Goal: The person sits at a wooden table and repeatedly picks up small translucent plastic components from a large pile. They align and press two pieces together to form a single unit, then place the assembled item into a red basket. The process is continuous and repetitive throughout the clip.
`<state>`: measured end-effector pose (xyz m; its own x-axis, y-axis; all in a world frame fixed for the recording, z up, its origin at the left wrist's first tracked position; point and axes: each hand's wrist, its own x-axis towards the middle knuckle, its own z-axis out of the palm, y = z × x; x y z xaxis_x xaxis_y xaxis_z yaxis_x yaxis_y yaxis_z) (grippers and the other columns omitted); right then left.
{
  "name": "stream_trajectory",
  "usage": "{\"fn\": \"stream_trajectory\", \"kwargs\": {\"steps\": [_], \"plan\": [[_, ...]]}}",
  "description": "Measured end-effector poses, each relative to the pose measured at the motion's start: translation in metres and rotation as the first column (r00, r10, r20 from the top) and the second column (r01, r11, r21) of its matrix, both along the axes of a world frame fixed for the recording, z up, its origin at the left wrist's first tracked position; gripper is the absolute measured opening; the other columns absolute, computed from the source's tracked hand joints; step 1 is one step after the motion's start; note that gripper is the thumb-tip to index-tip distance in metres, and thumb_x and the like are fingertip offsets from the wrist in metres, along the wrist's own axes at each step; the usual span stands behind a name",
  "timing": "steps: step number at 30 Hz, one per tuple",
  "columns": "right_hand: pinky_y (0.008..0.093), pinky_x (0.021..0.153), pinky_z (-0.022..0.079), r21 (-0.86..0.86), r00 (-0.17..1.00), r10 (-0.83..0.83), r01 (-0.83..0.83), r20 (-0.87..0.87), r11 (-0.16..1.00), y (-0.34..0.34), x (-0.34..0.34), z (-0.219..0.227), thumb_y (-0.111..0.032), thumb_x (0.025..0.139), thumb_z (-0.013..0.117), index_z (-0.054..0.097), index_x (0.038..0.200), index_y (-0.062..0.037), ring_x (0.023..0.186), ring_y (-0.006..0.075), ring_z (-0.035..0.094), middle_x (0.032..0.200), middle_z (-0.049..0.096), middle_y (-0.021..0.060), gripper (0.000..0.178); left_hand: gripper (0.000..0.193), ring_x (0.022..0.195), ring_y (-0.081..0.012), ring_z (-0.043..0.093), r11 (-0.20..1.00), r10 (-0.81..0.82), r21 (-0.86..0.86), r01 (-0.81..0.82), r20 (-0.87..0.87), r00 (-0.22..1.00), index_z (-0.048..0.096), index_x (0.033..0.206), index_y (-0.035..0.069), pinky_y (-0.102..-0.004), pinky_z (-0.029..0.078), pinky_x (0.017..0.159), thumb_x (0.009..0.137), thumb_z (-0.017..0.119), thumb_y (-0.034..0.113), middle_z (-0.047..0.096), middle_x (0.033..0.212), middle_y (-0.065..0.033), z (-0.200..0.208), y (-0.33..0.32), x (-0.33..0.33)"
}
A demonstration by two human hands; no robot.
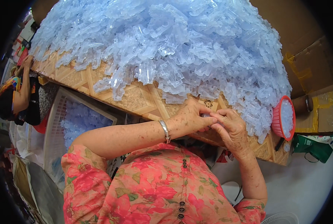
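Note:
Over the table's near edge my two hands meet, fingertips pressed together. My left hand (189, 117), below a silver bangle (165, 131), is closed in a pinch. Against it, my right hand (231, 128) has its thumb and fingers bent in a closed pinch too. Whatever sits between the fingertips is small and mostly hidden by them. Just beyond the hands, a large heap of clear, bluish plastic pieces (174, 48) spreads over the wood-patterned table (140, 99). Loose pieces from its edge lie close to both hands.
A red basket (274, 119) holding clear pieces is tilted at the table's right end. Left below the table, a white crate (51, 128) contains more pieces. Another person (20, 93) sits far left. Cardboard (310, 63) and a green bag (314, 151) are at the right.

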<state>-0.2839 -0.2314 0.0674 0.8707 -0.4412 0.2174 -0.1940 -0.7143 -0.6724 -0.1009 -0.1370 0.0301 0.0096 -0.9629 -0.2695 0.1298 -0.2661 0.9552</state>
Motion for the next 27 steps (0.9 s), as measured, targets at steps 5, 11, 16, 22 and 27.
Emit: {"fn": "stream_trajectory", "kwargs": {"steps": [5, 11, 16, 22, 27], "plan": [[0.0306, 0.086, 0.051, 0.414, 0.998, -0.035, 0.052, -0.049, 0.909, -0.012, -0.005, -0.001, -0.005, 0.091, 0.071, 0.072, 0.114, -0.0009, 0.099, 0.0174, 0.063, 0.108, 0.065, 0.0055, 0.023, 0.032, 0.081, -0.0101, 0.071, 1.0, 0.013, 0.018, -0.013, 0.003, 1.0, 0.071, 0.122, 0.0, -0.0246, 0.061, 0.071, 0.097, 0.071, 0.021, 0.075, 0.098, -0.0083, 0.003, 0.001, -0.001], [0.0264, 0.084, 0.054, 0.844, 0.948, -0.03, 0.295, -0.316, 0.448, -0.021, 0.009, 0.019, -0.01, 0.095, 0.072, 0.066, 0.117, -0.0065, 0.099, 0.0101, 0.06, 0.108, 0.062, -0.0005, 0.023, 0.029, 0.081, -0.0114, 0.072, 0.993, 0.01, 0.121, -0.006, -0.032, 0.999, 0.072, 0.119, 0.0, -0.0252, 0.061, 0.069, 0.097, 0.07, 0.018, 0.075, 0.097, -0.0092, 0.009, -0.006, 0.003], [0.0264, 0.081, 0.054, 0.848, 0.947, -0.004, 0.29, -0.322, 0.444, -0.031, 0.01, 0.01, -0.009, 0.092, 0.075, 0.06, 0.114, -0.0078, 0.096, 0.009, 0.059, 0.102, 0.057, -0.0018, 0.027, 0.027, 0.078, -0.0113, 0.072, 0.986, -0.002, 0.164, 0.004, -0.017, 1.0, 0.072, 0.118, 0.0, -0.0255, 0.061, 0.069, 0.097, 0.07, 0.016, 0.075, 0.094, -0.009, 0.008, -0.009, 0.0], [0.0251, 0.082, 0.052, 0.858, 0.934, 0.012, 0.323, -0.358, 0.4, -0.036, 0.014, 0.013, -0.004, 0.09, 0.075, 0.059, 0.116, -0.0074, 0.094, 0.0085, 0.056, 0.098, 0.054, -0.003, 0.031, 0.022, 0.076, -0.0098, 0.071, 0.986, 0.04, 0.16, -0.041, 0.01, 0.999, 0.072, 0.115, 0.0, -0.0247, 0.061, 0.068, 0.098, 0.068, 0.013, 0.074, 0.091, -0.0073, 0.008, -0.006, -0.005], [0.0258, 0.082, 0.053, 0.839, 0.95, 0.024, 0.262, -0.31, 0.477, -0.037, 0.014, 0.007, -0.002, 0.09, 0.073, 0.059, 0.117, -0.0061, 0.094, 0.0091, 0.056, 0.098, 0.053, -0.0029, 0.031, 0.021, 0.076, -0.0079, 0.069, 0.984, 0.051, 0.173, -0.044, -0.032, 0.998, 0.071, 0.117, 0.0, -0.024, 0.06, 0.068, 0.099, 0.067, 0.012, 0.074, 0.09, -0.006, 0.008, -0.006, -0.006]]}}
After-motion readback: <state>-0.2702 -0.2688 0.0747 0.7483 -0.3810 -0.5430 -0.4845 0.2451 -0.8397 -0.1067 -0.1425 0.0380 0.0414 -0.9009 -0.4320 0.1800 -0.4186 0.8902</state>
